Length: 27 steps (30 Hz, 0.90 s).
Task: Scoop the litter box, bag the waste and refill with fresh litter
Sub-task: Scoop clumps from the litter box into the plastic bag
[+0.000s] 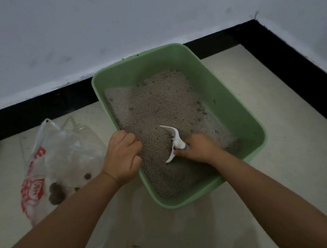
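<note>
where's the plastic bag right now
In the head view the plastic bag lies on the floor at lower left, just left of the green litter box and beside the left hand.

Pale floor [258, 116] – green litter box [244, 111], plastic bag [61, 154] (clumps inside) beside it

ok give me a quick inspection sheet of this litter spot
surface: pale tiled floor.
job's things: green litter box holds grey litter with dark clumps; white scoop dug in; plastic bag left of box holds clumps.
clutter: a few stray bits on the floor.
grips: left hand curled on box rim; right hand holds scoop handle.
cables: nothing seen.
surroundings: white walls, black skirting, room corner.
</note>
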Available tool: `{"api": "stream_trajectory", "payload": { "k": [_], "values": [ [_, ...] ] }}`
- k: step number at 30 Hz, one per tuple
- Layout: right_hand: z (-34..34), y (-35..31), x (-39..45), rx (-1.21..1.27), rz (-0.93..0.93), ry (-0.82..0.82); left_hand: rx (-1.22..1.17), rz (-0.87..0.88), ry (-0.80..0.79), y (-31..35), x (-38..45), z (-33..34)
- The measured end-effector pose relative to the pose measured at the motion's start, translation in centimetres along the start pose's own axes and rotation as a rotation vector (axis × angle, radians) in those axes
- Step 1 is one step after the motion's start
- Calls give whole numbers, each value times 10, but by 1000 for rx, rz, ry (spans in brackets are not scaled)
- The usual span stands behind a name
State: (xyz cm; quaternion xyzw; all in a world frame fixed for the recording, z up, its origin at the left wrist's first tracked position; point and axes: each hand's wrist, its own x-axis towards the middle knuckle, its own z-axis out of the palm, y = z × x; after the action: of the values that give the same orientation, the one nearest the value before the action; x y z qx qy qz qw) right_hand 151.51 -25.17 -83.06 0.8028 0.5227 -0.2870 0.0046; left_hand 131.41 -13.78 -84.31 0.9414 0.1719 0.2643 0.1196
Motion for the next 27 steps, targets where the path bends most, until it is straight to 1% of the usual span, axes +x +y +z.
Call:
{"api": "stream_trajectory", "payload": {
  "k": [5,7,11,13,15,21,24,27],
  "values": [
    [-2,-5,5,107,8,48,22,-15,-11,1,-2,-3],
    [-4,-4,2,165,23,90,25,-27,-10,1,-2,-3],
    [-9,0,-2,524,121,304,47,-37,1,1,-4,-2],
    [-12,1,-6,618,151,403,67,-34,7,2,-4,-3],
    [-17,3,-13,667,153,444,84,-36,10,3,-4,-3],
    [-21,0,-32,707,181,441,97,-53,-1,3,-3,-4],
    [-24,-6,-37,644,169,400,94,-45,6,3,-2,-3],
    [-24,-13,-37,642,168,378,95,-41,14,3,-3,-3]
  ]
}}
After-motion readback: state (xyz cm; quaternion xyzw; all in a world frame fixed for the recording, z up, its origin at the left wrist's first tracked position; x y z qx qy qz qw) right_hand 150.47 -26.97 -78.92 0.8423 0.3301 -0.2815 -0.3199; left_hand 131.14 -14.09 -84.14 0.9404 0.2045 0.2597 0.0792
